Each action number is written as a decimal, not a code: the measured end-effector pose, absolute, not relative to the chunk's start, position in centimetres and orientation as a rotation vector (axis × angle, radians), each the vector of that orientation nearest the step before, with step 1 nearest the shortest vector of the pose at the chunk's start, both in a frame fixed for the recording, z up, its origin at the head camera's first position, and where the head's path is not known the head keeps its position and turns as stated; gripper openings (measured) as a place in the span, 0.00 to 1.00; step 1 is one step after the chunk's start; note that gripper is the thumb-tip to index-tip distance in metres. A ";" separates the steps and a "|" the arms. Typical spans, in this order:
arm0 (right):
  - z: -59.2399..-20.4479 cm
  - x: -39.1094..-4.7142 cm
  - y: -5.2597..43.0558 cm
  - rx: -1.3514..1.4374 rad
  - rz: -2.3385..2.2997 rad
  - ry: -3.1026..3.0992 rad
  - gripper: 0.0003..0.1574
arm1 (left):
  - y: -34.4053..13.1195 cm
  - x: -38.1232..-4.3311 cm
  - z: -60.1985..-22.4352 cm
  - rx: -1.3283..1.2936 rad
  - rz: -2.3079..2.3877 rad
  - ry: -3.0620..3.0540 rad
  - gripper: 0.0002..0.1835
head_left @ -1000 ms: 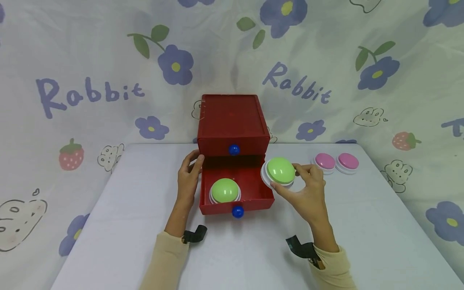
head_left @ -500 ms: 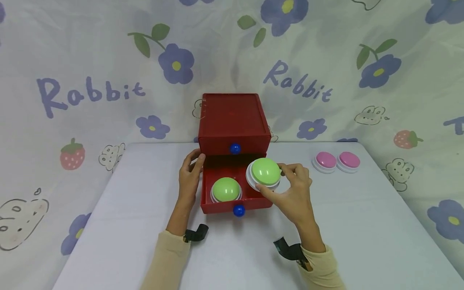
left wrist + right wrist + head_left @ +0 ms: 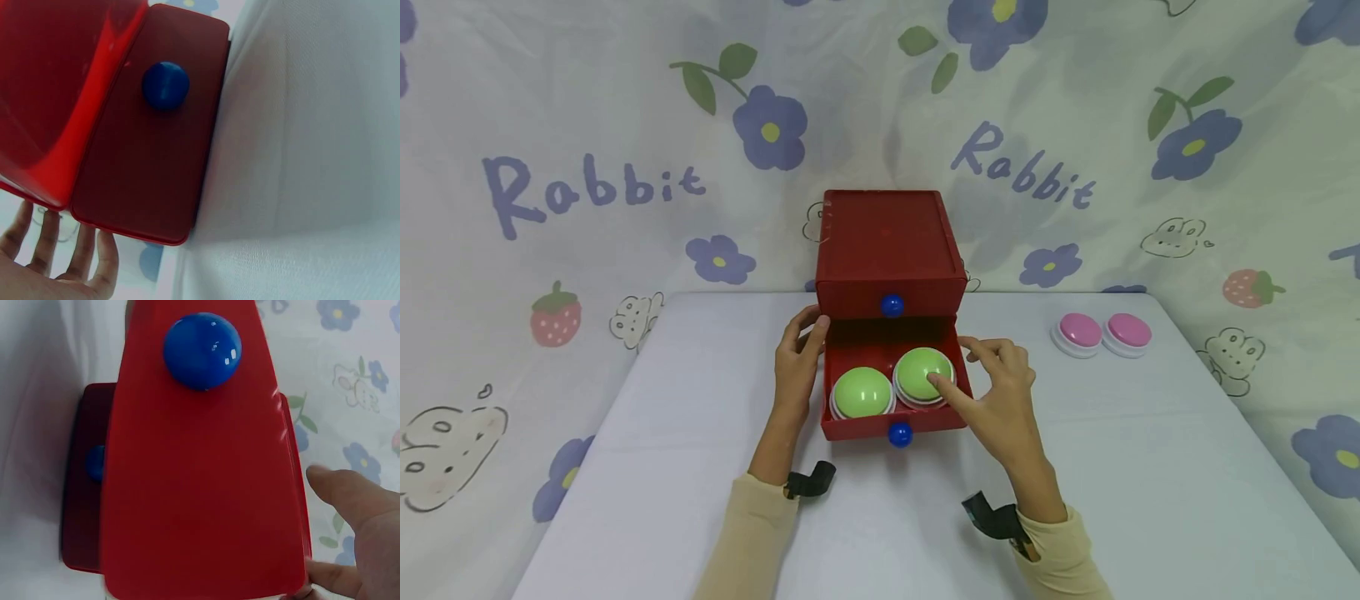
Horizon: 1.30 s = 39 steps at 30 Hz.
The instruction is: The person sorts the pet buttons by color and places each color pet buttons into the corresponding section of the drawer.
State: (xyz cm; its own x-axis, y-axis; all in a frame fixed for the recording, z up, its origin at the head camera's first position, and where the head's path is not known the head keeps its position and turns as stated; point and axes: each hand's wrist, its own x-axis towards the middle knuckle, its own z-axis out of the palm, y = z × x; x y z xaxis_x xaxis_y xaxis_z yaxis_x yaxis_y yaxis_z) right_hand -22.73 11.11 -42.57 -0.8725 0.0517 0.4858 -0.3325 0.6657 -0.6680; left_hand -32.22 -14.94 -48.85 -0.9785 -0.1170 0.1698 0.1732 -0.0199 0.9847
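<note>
A red two-drawer cabinet (image 3: 886, 237) stands on the white table with its lower drawer (image 3: 853, 428) pulled out. Inside that drawer sit two green-domed push buttons on white bases, the left button (image 3: 862, 392) and the right button (image 3: 917, 367). My left hand (image 3: 796, 362) rests at the cabinet's left side; in the left wrist view its straight fingers (image 3: 47, 244) reach the red side. My right hand (image 3: 1003, 404) is spread at the drawer's right side, its thumb overlapping the right button in the head view. Whether the thumb touches the dome is unclear.
Two pink-domed push buttons, one (image 3: 1080, 331) beside the other (image 3: 1128, 331), stand at the table's back right. Blue ball knobs mark the upper drawer (image 3: 892, 306) and the lower front (image 3: 900, 434). A printed cloth (image 3: 880, 125) hangs behind the table.
My right hand has carried the right green button leftward and down into the drawer, and its grip has loosened. My left hand has stayed at the cabinet's side.
</note>
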 end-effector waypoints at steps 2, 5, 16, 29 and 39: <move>-42.5 -22.6 11.2 0.233 1.108 -2.402 0.34 | -14.9 -32.2 -48.8 -0.058 -2.104 -2.050 0.28; -42.2 -22.2 11.2 0.280 1.119 -2.403 0.27 | -15.0 -32.2 -48.7 -0.054 -2.099 -2.053 0.28; -43.7 -16.6 9.3 0.312 1.109 -2.475 0.13 | -14.6 -32.3 -48.8 -0.056 -2.098 -2.059 0.28; -47.8 -16.8 6.9 0.314 1.265 -2.397 0.13 | -14.9 -32.1 -48.7 -0.045 -2.076 -2.076 0.29; -47.7 -17.6 6.8 0.385 1.286 -2.364 0.11 | -14.8 -32.2 -48.9 -0.024 -2.073 -2.085 0.29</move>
State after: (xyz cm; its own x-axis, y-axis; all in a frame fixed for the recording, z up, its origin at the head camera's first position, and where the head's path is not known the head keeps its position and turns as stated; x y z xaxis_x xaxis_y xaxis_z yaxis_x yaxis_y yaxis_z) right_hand -17.58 6.85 -47.74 -0.8734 -0.0408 0.4853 -0.4296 0.5339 -0.7282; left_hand -32.24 -14.83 -48.93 -0.9796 -0.1299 0.1536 0.1528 0.0157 0.9881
